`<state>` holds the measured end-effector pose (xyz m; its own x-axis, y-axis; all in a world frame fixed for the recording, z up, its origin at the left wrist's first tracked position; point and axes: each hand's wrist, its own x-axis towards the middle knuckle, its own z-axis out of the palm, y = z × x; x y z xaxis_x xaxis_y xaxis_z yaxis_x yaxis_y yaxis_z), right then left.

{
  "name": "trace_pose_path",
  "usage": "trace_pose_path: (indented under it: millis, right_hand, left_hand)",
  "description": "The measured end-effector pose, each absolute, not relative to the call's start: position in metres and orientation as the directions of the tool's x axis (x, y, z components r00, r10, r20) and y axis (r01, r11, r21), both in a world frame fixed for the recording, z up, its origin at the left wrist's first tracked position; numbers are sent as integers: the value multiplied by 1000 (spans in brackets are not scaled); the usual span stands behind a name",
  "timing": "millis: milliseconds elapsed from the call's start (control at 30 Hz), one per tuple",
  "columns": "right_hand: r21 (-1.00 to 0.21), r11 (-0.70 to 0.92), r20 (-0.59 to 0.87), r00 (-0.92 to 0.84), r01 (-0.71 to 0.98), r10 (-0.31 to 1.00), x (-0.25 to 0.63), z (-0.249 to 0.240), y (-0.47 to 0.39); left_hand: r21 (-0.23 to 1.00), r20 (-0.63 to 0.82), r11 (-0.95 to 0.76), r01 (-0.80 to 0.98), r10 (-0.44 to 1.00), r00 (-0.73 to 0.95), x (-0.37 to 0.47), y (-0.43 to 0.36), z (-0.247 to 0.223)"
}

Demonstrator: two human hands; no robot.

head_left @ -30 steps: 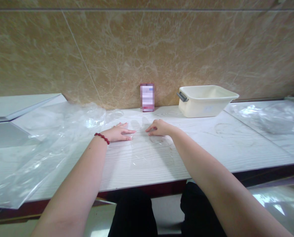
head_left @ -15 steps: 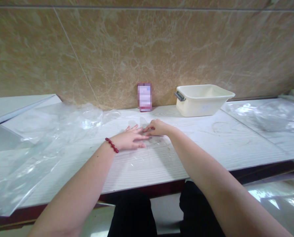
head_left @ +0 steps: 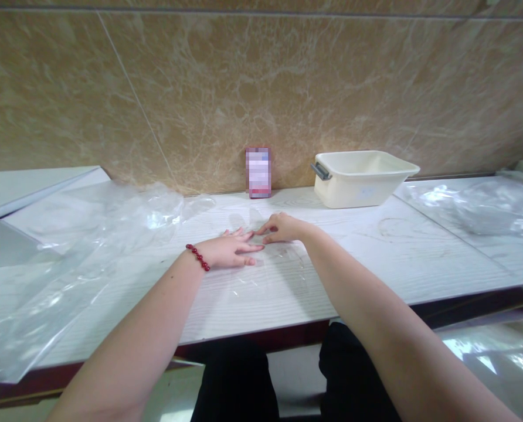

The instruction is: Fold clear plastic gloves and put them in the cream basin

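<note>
A thin clear plastic sheet or bag (head_left: 265,272) lies on the white wood-grain table (head_left: 358,258), its edges hard to make out. My left hand (head_left: 233,250), below a red bead bracelet (head_left: 198,258), rests flat on it with fingers spread. Just to the right, my right hand (head_left: 281,227) bends down with its thumb and forefinger near the left fingertips, touching the plastic. Whether anything is pinched between those fingers is too small to tell.
A cream bin (head_left: 353,190) with a grey handle stands at the back right. A phone (head_left: 258,174) leans on the marbled wall. Clear plastic (head_left: 156,214) is heaped at left, more plastic (head_left: 490,205) at right. A white panel (head_left: 33,187) stands far left.
My left hand has shifted slightly left. My right thumb and forefinger look a little further apart. The plastic sheet has barely moved.
</note>
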<state>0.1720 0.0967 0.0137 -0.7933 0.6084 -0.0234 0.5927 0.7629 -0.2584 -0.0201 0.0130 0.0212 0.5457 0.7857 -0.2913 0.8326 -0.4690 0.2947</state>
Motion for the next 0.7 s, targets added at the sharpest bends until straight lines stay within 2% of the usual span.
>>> trace_pose_path:
  millis: [267,433,533,700]
  right_hand:
    - [-267,771,-13,-803,578,596,173,11,99]
    - [-350,781,32,-826,518,563,176,9,104]
    - [-393,789,109,-828,473,550,177,8,105]
    - [-382,779,296,-732,498,613,175,6,103]
  left_hand:
    - [281,-310,-445,850,796,519,-28,14,29]
    - [253,-150,-459,852,851,503,-39,19,33]
    - [241,-54,-448,861,880,473,-44,21,35]
    - [238,23,-458,857,884,466,-45,21,36]
